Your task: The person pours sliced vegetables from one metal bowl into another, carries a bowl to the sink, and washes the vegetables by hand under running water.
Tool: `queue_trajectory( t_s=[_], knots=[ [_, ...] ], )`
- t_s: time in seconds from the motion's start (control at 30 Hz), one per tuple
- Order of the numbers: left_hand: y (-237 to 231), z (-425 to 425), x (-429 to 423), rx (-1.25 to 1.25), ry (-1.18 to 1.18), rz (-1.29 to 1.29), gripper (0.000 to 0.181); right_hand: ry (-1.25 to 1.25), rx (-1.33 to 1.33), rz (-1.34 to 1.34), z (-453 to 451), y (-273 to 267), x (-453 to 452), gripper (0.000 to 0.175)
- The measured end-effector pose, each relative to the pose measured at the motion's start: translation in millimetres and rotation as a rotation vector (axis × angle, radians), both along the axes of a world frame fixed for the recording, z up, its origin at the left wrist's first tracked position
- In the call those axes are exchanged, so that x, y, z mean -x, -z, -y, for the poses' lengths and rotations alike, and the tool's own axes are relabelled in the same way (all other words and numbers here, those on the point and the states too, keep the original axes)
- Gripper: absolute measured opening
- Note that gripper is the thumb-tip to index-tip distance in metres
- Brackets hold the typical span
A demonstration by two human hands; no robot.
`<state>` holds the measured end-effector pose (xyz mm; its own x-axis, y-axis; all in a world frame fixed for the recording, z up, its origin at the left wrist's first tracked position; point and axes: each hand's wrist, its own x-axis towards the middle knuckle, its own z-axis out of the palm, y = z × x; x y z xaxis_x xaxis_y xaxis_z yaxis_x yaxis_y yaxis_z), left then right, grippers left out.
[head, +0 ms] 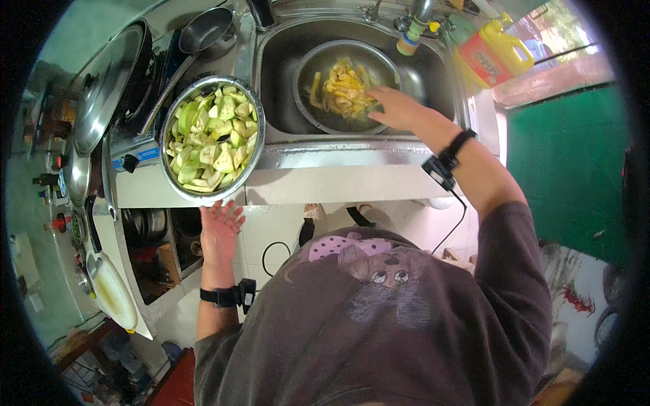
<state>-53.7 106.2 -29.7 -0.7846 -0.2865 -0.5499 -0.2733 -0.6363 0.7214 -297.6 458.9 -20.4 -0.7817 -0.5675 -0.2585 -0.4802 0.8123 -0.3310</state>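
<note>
A metal bowl (259, 147) heaped with cut pale green vegetable pieces (218, 134) stands on the counter left of the sink. My left hand (222, 218) is at its near side, palm up with fingers spread; whether the fingertips touch the bowl I cannot tell. In the steel sink (277, 66) lies a wide metal basin (304, 56) with yellow cut pieces (348, 89) in water. My right hand (396, 107) reaches over the basin's right side, fingers apart at the edge of the yellow pieces, holding nothing that I can see.
A faucet (419, 25) rises behind the sink, with a yellow jug (495, 53) to its right. At the left are a gas stove (134, 152), a long-handled pan (205, 30) and a large lidded pan (109, 86). A white cutting board (111, 292) hangs beside the open cabinet.
</note>
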Motion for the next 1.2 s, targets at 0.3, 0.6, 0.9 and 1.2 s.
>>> queue_trajectory(
  t_s=[0.3,0.6,0.9,1.2],
  knots=[
    [-12,-85,-7,0.364,0.092,0.118,0.022,-0.035,-0.185,0.008,77,85,104,0.075],
    [-27,-129,53,0.396,0.229,-0.012,0.025,0.047,0.128,0.042,-20,125,127,0.031],
    [-32,-161,189,0.504,0.618,0.077,0.031,0.102,-0.385,0.449,-39,92,118,0.035],
    [68,-207,312,1.199,1.087,0.305,0.083,0.469,0.058,0.42,-5,113,110,0.068]
  ],
)
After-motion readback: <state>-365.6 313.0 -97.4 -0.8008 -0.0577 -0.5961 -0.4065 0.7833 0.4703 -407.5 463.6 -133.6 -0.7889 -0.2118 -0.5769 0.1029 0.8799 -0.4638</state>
